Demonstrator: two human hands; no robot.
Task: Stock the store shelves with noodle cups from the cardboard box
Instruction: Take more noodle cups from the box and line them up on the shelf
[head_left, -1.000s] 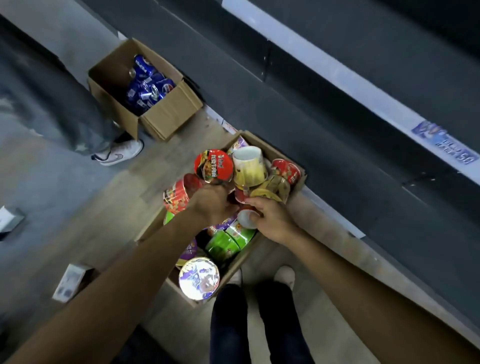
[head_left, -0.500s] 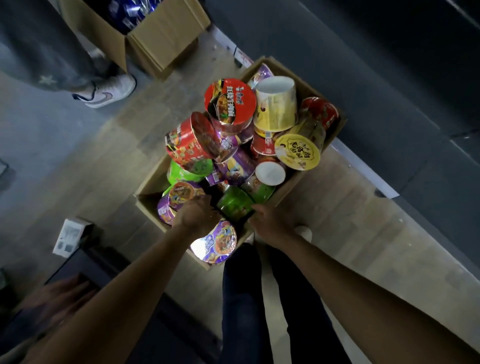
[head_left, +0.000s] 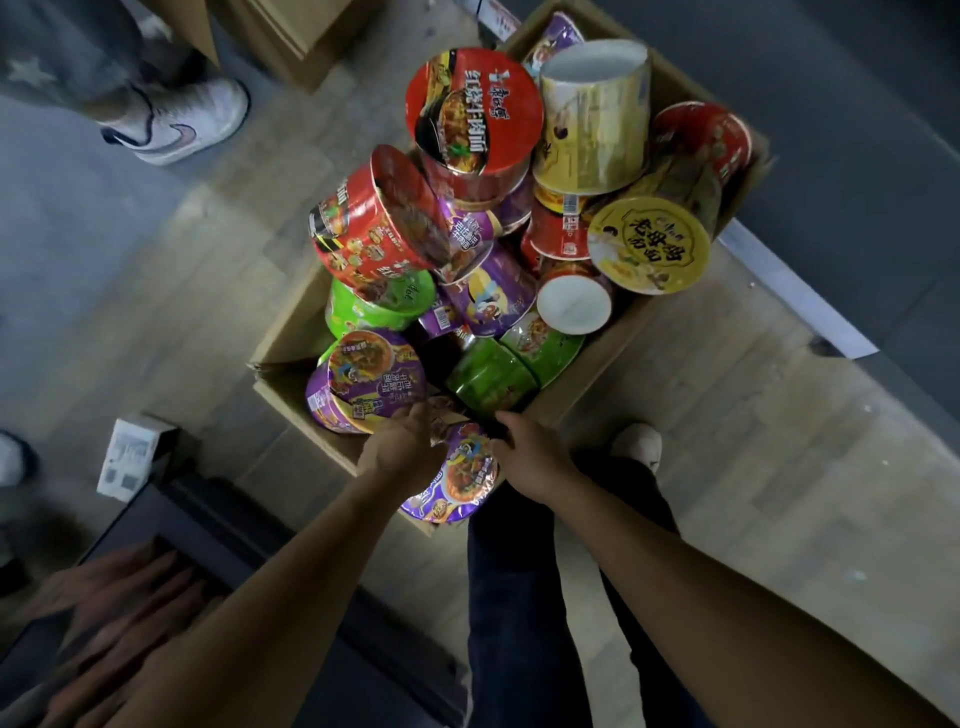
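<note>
An open cardboard box (head_left: 587, 379) on the wooden floor is heaped with noodle cups in red, yellow, green and purple. A red cup (head_left: 472, 109) and a yellow cup (head_left: 649, 244) top the pile. A purple cup (head_left: 457, 483) leans over the box's near corner. My left hand (head_left: 402, 452) and my right hand (head_left: 530, 457) are curled over the near rim of the box, one on each side of that purple cup. The left hand also touches the cup. My fingertips are hidden inside the box.
A second cardboard box (head_left: 291, 41) stands at the top left beside another person's white shoe (head_left: 176, 124). A small white carton (head_left: 135, 457) lies on the floor at left. A blurred hand (head_left: 104, 597) of someone else shows at bottom left. A dark shelf base (head_left: 857, 130) runs along the right.
My hands have drawn back from the middle of the pile to the box's near corner. The view has tipped down, and the cups now fill more of it.
</note>
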